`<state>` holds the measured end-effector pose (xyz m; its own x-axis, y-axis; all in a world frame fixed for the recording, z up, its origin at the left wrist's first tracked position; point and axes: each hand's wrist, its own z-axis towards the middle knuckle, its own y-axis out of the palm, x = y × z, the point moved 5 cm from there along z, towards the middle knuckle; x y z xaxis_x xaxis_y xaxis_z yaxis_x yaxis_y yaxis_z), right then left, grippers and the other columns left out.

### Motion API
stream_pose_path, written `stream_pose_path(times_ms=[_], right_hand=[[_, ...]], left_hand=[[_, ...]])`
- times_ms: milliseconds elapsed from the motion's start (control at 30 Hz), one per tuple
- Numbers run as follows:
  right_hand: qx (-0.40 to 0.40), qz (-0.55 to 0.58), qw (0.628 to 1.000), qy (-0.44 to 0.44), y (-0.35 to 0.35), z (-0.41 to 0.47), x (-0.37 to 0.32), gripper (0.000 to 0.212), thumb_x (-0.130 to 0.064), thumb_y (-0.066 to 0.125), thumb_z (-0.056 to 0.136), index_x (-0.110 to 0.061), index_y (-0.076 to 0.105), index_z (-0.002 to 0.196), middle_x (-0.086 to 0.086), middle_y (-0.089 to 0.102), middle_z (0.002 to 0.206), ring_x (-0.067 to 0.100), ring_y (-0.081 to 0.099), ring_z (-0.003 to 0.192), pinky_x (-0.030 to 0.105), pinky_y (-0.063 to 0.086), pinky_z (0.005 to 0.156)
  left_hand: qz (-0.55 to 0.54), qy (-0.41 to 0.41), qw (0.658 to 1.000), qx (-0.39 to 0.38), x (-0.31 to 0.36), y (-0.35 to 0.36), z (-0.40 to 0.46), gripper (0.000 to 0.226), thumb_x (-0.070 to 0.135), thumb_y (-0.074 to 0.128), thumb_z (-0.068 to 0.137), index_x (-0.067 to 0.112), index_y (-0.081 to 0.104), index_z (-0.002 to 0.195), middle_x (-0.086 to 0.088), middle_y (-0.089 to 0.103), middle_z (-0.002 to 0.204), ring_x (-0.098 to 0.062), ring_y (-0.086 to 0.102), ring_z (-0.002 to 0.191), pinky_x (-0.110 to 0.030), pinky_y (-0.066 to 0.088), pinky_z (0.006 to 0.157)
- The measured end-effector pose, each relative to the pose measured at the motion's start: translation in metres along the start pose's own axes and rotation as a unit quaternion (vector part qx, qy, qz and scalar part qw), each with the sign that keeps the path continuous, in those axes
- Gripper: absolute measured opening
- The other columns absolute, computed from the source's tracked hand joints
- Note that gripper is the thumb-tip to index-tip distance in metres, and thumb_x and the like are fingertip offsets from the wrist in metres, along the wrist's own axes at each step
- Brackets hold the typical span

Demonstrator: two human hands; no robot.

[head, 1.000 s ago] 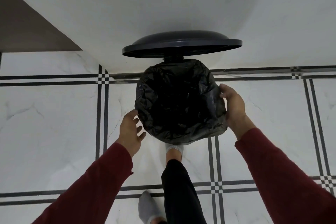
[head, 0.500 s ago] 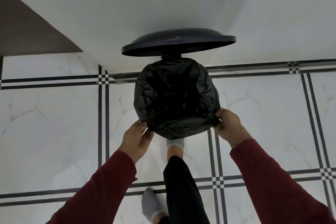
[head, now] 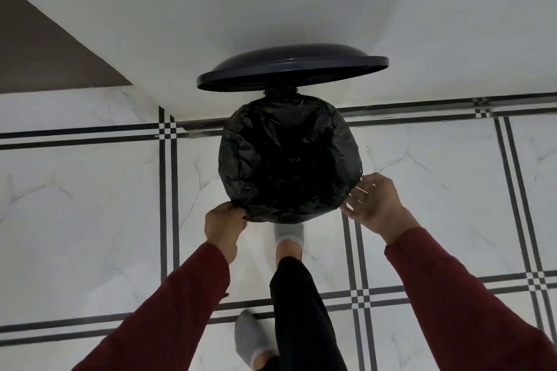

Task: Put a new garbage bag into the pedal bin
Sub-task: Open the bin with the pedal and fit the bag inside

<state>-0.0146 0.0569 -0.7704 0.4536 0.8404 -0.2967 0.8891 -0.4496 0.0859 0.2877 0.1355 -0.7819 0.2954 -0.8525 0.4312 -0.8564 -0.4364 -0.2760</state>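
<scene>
garbage bag over bin rim, both hands at near edge

garbage bag [head: 289,156], black & crinkly, is spread over the whole mouth of the pedal bin, w/ the plastic folded down over the rim so none of the bin body shows from above. bin lid [head: 292,71], dark & round, stands up at the far side, against the white wall [head: 271,3]

left hand [head: 223,227] sits at the near-left edge of the bag, fingers curled tight & pinched on the bag's fold there. right hand [head: 373,205] is at the near-right edge, fingers spread apart & loose, tips just touching or just beside the plastic, can't tell which; not clamped on anything. both arms in dark red sleeves [head: 452,295]

a foot in a grey sock [head: 288,233] pokes fwd just under the near edge of the bag, btwn the two hands; black trouser leg [head: 301,310] above it. pedal itself is hidden. other foot [head: 251,340], also grey sock, is nearer & a bit left

floor [head: 75,205] is white marble-look tile w/ black double lines. brown panel [head: 45,54] shows far left
</scene>
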Motion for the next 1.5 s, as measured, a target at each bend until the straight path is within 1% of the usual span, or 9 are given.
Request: stream_pose_path(times_ms=[133, 267, 400, 600, 767, 867, 1067, 1367, 1500], right_hand=[[-0.013, 0.027, 0.999, -0.015, -0.001, -0.008, 0.009, 0.017, -0.015, 0.050, 0.089, -0.018, 0.061, 0.077, -0.002, 0.066, 0.066, 0.020, 0.062, 0.080, 0.039, 0.052, 0.084], [-0.004, 0.099, 0.995, -0.017, 0.011, -0.006, 0.013, 0.022, -0.014, 0.055, 0.088, -0.013, 0.070, 0.073, 0.008, 0.065, 0.088, 0.028, 0.065, 0.088, 0.043, 0.055, 0.097], [0.015, 0.119, 0.993, -0.008, 0.015, 0.000, 0.016, 0.026, -0.020, 0.053, 0.092, -0.017, 0.058, 0.066, 0.002, 0.054, 0.060, 0.020, 0.058, 0.060, 0.033, 0.057, 0.066], [0.030, 0.085, 0.996, 0.009, 0.019, 0.001, 0.019, 0.026, -0.010, 0.047, 0.090, -0.015, 0.054, 0.066, 0.001, 0.052, 0.051, 0.019, 0.057, 0.049, 0.034, 0.054, 0.069], [0.069, 0.100, 0.993, -0.001, 0.008, 0.009, 0.018, 0.026, -0.011, 0.056, 0.094, -0.007, 0.072, 0.114, 0.003, 0.058, 0.082, 0.023, 0.061, 0.095, 0.039, 0.061, 0.090], [0.052, 0.091, 0.994, -0.016, 0.008, 0.007, 0.011, 0.013, -0.018, 0.055, 0.089, -0.014, 0.068, 0.086, 0.000, 0.052, 0.076, 0.018, 0.056, 0.069, 0.031, 0.059, 0.069], [0.011, 0.066, 0.997, -0.023, 0.025, 0.000, 0.002, 0.041, -0.041, 0.067, 0.090, -0.013, 0.069, 0.119, 0.010, 0.068, 0.118, 0.030, 0.067, 0.113, 0.052, 0.054, 0.100], [0.075, 0.029, 0.995, -0.056, 0.024, 0.000, 0.002, 0.028, -0.023, 0.060, 0.093, -0.012, 0.069, 0.116, 0.011, 0.068, 0.106, 0.031, 0.067, 0.101, 0.051, 0.055, 0.099], [0.112, 0.010, 0.990, -0.085, 0.021, -0.003, -0.008, 0.021, -0.010, 0.066, 0.086, -0.011, 0.074, 0.106, 0.004, 0.067, 0.087, 0.021, 0.065, 0.069, 0.033, 0.062, 0.069]], left_hand=[[-0.060, -0.072, 0.993, -0.066, 0.002, 0.006, 0.007, 0.020, -0.006, 0.054, 0.094, 0.011, 0.064, 0.091, -0.008, 0.065, 0.096, -0.014, 0.061, 0.076, -0.025, 0.059, 0.069], [-0.276, -0.150, 0.941, -0.123, 0.007, 0.013, -0.001, 0.021, 0.002, 0.047, 0.094, 0.001, 0.065, 0.105, -0.015, 0.069, 0.103, -0.029, 0.069, 0.092, -0.044, 0.062, 0.079], [-0.343, -0.173, 0.911, -0.154, 0.006, 0.015, -0.009, 0.040, 0.032, 0.062, 0.093, 0.002, 0.064, 0.119, -0.018, 0.066, 0.114, -0.035, 0.068, 0.105, -0.046, 0.060, 0.089], [-0.312, -0.134, 0.934, -0.110, 0.008, 0.018, -0.005, 0.017, 0.010, 0.059, 0.102, 0.002, 0.067, 0.115, -0.015, 0.074, 0.104, -0.024, 0.074, 0.092, -0.035, 0.066, 0.071], [-0.228, -0.115, 0.963, -0.088, 0.011, 0.010, 0.000, 0.015, 0.005, 0.056, 0.101, 0.005, 0.071, 0.104, -0.012, 0.077, 0.100, -0.020, 0.075, 0.085, -0.029, 0.063, 0.062], [-0.240, -0.111, 0.961, -0.078, 0.011, 0.009, 0.002, 0.022, 0.004, 0.052, 0.101, 0.003, 0.070, 0.113, -0.013, 0.076, 0.104, -0.023, 0.075, 0.088, -0.032, 0.063, 0.068], [-0.277, -0.065, 0.954, -0.100, 0.024, 0.014, -0.009, 0.031, 0.036, 0.060, 0.100, 0.011, 0.067, 0.117, -0.010, 0.070, 0.111, -0.027, 0.071, 0.099, -0.043, 0.060, 0.093], [-0.244, -0.095, 0.964, -0.057, 0.026, 0.014, 0.003, 0.020, 0.021, 0.059, 0.102, 0.013, 0.069, 0.119, -0.009, 0.073, 0.117, -0.024, 0.071, 0.103, -0.040, 0.061, 0.088], [-0.178, -0.047, 0.982, -0.040, 0.034, 0.007, 0.010, 0.013, 0.010, 0.055, 0.103, 0.009, 0.068, 0.101, -0.011, 0.070, 0.101, -0.018, 0.070, 0.083, -0.031, 0.061, 0.070]])
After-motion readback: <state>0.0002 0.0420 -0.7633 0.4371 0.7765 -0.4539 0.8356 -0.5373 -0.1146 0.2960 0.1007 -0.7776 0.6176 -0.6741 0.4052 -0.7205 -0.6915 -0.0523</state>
